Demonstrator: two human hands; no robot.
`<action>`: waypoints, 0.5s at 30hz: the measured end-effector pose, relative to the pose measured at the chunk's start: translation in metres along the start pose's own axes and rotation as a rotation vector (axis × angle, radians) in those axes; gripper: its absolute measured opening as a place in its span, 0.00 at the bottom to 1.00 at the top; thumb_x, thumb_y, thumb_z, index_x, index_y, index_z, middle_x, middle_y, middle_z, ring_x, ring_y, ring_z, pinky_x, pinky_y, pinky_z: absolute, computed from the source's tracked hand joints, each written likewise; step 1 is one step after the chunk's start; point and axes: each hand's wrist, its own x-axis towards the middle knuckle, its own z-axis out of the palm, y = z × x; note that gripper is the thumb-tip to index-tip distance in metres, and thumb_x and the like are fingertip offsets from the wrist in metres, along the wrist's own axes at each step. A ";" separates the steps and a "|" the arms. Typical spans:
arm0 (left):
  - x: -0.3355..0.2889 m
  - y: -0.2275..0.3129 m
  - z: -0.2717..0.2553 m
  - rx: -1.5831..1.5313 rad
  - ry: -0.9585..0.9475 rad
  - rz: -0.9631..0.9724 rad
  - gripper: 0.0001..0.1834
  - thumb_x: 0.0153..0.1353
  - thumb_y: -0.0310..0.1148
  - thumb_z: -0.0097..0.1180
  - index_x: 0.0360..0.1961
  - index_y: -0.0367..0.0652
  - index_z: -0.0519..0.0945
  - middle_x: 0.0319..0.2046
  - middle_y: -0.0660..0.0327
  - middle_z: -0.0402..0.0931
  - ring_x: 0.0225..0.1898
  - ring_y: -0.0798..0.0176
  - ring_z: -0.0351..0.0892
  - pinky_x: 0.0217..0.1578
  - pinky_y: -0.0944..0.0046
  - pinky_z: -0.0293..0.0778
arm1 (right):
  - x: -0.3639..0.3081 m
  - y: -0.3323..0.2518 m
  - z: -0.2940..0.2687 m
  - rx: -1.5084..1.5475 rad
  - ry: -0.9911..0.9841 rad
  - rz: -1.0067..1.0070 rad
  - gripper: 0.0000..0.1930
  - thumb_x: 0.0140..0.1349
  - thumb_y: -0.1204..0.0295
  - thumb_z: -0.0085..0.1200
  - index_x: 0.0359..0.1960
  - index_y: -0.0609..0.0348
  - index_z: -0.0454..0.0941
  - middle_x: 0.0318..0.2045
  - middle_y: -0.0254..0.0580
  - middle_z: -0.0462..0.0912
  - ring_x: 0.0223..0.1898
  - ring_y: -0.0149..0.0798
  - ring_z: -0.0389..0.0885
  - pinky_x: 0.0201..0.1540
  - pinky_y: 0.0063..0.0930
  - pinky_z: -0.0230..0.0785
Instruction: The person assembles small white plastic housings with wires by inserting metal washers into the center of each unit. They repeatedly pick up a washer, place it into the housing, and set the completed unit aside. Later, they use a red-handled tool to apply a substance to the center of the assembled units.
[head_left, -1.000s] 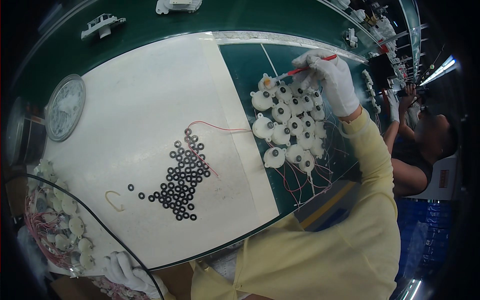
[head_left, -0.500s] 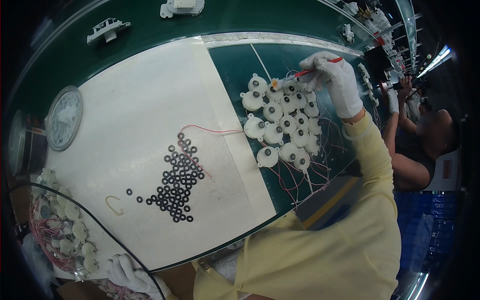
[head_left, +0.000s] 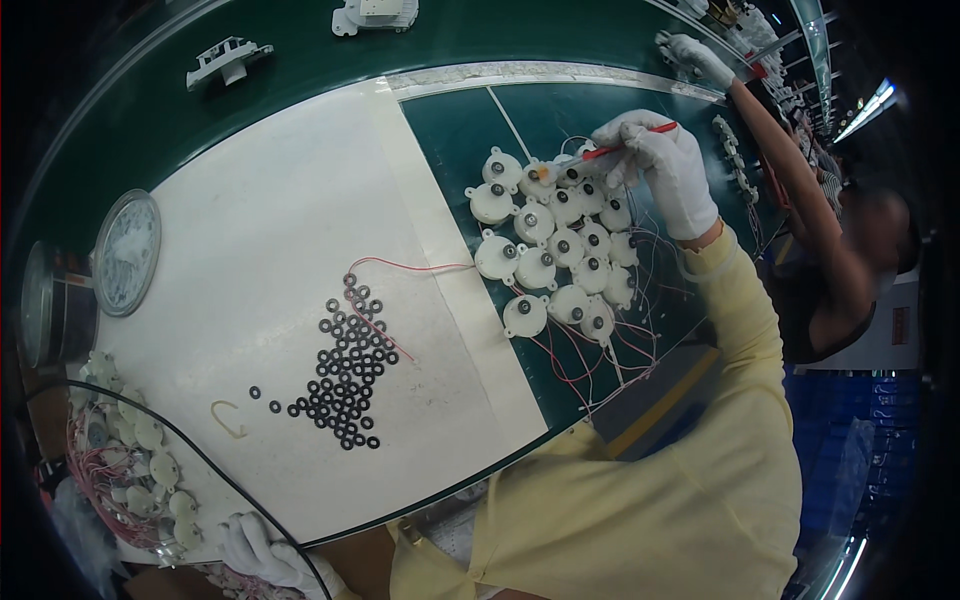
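My right hand (head_left: 672, 172), in a white glove, grips a small brush (head_left: 597, 154) with a red handle. Its orange-tinged tip is at one of the far white round motors (head_left: 534, 223), several of which stand in a cluster on the green part of the table. Dark knobs sit on the motors' centres, and thin wires trail from them. At the near left table edge lies my gloved left hand (head_left: 262, 552), its fingers loosely extended; I see nothing held in it. A black cable (head_left: 215, 465) passes over it.
Many black rings (head_left: 345, 385) lie on the white sheet (head_left: 270, 210), a red wire across them. A round tin lid (head_left: 128, 252) is at left, above piled motors (head_left: 150, 470). A co-worker's gloved hand (head_left: 695, 58) reaches over the far green surface (head_left: 480, 35).
The view has shifted slightly. My right hand keeps the brush among the far motors, its tip still low. The co-worker's arm has swung out over the far surface.
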 end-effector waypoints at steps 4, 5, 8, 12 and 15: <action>0.002 0.004 -0.002 -0.020 -0.002 -0.003 0.30 0.80 0.46 0.28 0.56 0.33 0.77 0.57 0.44 0.73 0.61 0.38 0.69 0.63 0.36 0.60 | -0.003 0.005 -0.017 0.034 0.045 -0.057 0.14 0.70 0.71 0.45 0.42 0.67 0.81 0.42 0.48 0.88 0.24 0.31 0.83 0.26 0.18 0.69; 0.006 0.007 -0.004 -0.026 0.001 0.010 0.29 0.80 0.46 0.29 0.57 0.31 0.76 0.58 0.44 0.73 0.60 0.39 0.69 0.63 0.38 0.61 | -0.005 0.004 -0.022 0.035 0.053 -0.050 0.14 0.70 0.70 0.45 0.42 0.67 0.81 0.43 0.48 0.87 0.24 0.31 0.83 0.26 0.19 0.69; 0.008 0.006 -0.004 -0.046 0.009 0.034 0.29 0.80 0.46 0.31 0.57 0.30 0.76 0.58 0.43 0.73 0.59 0.39 0.69 0.63 0.39 0.62 | -0.009 0.008 -0.030 0.043 0.083 -0.021 0.14 0.70 0.70 0.45 0.41 0.67 0.81 0.43 0.48 0.87 0.25 0.31 0.83 0.27 0.19 0.69; 0.006 0.001 -0.001 -0.045 0.019 0.046 0.29 0.80 0.46 0.31 0.58 0.30 0.76 0.58 0.43 0.73 0.59 0.39 0.70 0.63 0.40 0.62 | -0.012 0.015 -0.030 0.063 0.066 -0.020 0.14 0.69 0.70 0.44 0.41 0.67 0.81 0.43 0.48 0.87 0.25 0.32 0.83 0.27 0.19 0.69; 0.006 0.002 0.000 -0.016 0.038 0.059 0.29 0.80 0.46 0.31 0.58 0.30 0.76 0.58 0.43 0.73 0.60 0.39 0.70 0.63 0.40 0.63 | -0.012 0.018 -0.026 0.056 0.087 -0.027 0.15 0.69 0.70 0.43 0.41 0.68 0.81 0.42 0.48 0.87 0.25 0.32 0.83 0.28 0.19 0.69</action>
